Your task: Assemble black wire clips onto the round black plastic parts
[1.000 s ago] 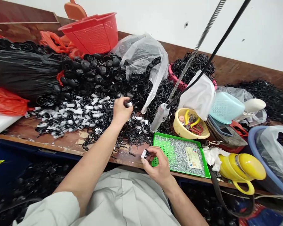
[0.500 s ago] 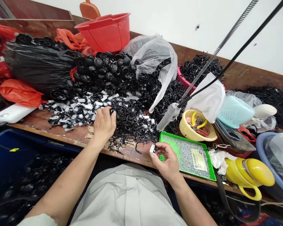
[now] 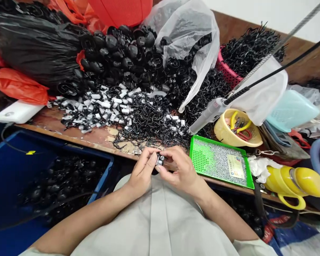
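Both hands meet in front of my body at the table's front edge. A small black-and-white plastic part (image 3: 160, 160) is pinched between them. My left hand (image 3: 144, 170) closes on its left side with thumb and fingers. On its right side, my right hand (image 3: 180, 169) grips it with thumb and forefinger; the fingers hide much of the part. Just beyond lies a heap of thin black bent pieces (image 3: 152, 121). To its left spreads a pile of white-and-black parts (image 3: 104, 105). A green tray (image 3: 202, 172) of small metal pieces, a card lying on them, is right of my right hand.
An electric screwdriver (image 3: 206, 115) hangs on a spring and cable above the tray. Behind it stands a cream bowl (image 3: 224, 131) with pliers. A yellow cup (image 3: 285, 181) is at the right. Black round shells (image 3: 128, 53) pile up at the back; a blue bin (image 3: 5, 167) sits lower left.
My left hand has come from the pile toward my body and joined my right hand at the small part. My right hand has shifted slightly left. The view has tilted downward.
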A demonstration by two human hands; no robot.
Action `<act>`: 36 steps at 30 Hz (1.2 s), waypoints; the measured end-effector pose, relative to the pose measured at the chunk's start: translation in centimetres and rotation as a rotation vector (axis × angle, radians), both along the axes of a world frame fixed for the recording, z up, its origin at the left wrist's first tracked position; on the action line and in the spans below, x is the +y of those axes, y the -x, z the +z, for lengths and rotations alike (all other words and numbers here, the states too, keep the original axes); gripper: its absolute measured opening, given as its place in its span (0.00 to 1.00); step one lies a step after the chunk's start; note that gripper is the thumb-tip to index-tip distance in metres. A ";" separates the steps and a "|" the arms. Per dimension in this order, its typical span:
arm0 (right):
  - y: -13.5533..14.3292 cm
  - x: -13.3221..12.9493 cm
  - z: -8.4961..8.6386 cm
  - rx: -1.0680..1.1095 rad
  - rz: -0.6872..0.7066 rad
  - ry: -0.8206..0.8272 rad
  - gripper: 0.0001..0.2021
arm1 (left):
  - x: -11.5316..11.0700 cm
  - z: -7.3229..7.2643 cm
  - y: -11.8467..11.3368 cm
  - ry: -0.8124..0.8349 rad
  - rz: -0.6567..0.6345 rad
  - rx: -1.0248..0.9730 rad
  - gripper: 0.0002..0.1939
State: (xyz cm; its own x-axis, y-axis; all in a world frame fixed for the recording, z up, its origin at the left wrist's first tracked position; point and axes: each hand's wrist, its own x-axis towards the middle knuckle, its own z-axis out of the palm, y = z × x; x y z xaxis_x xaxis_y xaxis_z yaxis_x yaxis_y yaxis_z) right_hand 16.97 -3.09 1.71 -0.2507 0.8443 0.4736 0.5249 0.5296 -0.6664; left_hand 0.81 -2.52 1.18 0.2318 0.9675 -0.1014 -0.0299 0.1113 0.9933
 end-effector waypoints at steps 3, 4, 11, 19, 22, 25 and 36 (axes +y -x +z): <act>1.0 -0.4 -0.5 -0.011 0.029 0.037 0.17 | -0.4 -0.8 1.0 0.259 -0.019 -0.196 0.15; 1.3 -0.5 -0.6 0.002 0.034 0.050 0.17 | -0.4 -1.0 1.2 0.347 -0.026 -0.271 0.15; 2.4 -0.6 -1.0 0.021 -0.044 0.050 0.17 | -0.4 -1.1 1.5 0.469 -0.053 -0.484 0.11; 0.8 0.3 -1.8 -0.016 0.166 0.234 0.20 | 1.1 -1.9 3.4 0.367 -0.203 -0.286 0.11; 0.1 0.9 -1.8 0.041 0.239 0.357 0.21 | 1.2 -2.5 3.8 0.438 -0.147 -0.329 0.11; -0.1 1.1 -1.7 0.071 0.163 0.325 0.19 | 0.9 -2.7 3.5 0.497 -0.048 -0.354 0.12; 1.3 1.0 -1.4 -0.075 0.224 0.209 0.20 | 0.8 -1.4 3.4 0.459 -0.037 -0.397 0.11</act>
